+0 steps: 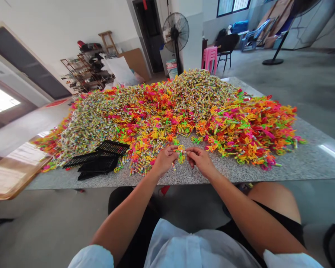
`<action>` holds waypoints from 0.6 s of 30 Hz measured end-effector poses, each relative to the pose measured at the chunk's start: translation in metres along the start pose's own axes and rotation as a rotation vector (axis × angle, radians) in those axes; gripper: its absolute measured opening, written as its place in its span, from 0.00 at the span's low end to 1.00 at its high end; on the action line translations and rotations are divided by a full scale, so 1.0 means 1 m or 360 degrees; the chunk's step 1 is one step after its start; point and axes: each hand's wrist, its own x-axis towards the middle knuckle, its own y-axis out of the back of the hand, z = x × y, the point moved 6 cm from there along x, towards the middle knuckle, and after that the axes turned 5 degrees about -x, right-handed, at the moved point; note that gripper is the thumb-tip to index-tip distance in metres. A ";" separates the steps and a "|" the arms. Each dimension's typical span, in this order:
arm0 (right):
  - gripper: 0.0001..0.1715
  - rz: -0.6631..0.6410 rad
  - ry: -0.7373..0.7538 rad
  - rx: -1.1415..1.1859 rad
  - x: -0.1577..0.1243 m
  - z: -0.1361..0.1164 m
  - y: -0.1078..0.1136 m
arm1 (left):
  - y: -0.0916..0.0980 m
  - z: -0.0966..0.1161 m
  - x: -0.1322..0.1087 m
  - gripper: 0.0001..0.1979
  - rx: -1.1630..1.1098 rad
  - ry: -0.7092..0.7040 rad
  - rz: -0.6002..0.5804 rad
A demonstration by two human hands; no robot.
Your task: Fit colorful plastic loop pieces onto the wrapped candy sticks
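1. the left hand (163,160) and the right hand (201,159) meet just above the near edge of the bench (309,163), fingertips turned towards each other.
2. between them is a small plastic ring piece (181,153), yellow with a bit of green. it is off the bench top, right in front of the person.
3. the grip of each hand is pressed together on that piece, thumb against forefinger, the left on one end and the right on the other. the other fingers are curled in.
4. behind the hands, a huge heap covers most of the bench. its left and back part is a pile of wrapped sticks (100,119). its right part is a tangle of neon rings (251,126) in orange, pink, green and yellow.
5. a stack of black trays (99,160) lies just left of the left hand, partly on the sticks. the top one seems to hold rows of something, but it is too small to tell.
6. as for progress, i judge the work to be far from over. one piece is in hand, a few loose ones lie near the fingers, and no clear batch of finished pieces shows. the heaps are very large.
7. further back, a standing fan (175,33) and a pink stool (209,56) stand on the floor.
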 end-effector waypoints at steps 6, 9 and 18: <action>0.16 -0.0026 0.0091 -0.0343 -0.004 -0.008 0.001 | 0.001 0.001 -0.001 0.25 0.0113 -0.0062 0.0021; 0.16 -0.0008 0.0150 -0.0576 -0.007 -0.012 0.001 | 0.001 -0.001 -0.001 0.26 0.0116 -0.0059 0.0038; 0.12 -0.0001 -0.0073 -0.0112 -0.005 0.005 -0.006 | 0.002 0.005 0.006 0.23 -0.0039 -0.0098 0.0156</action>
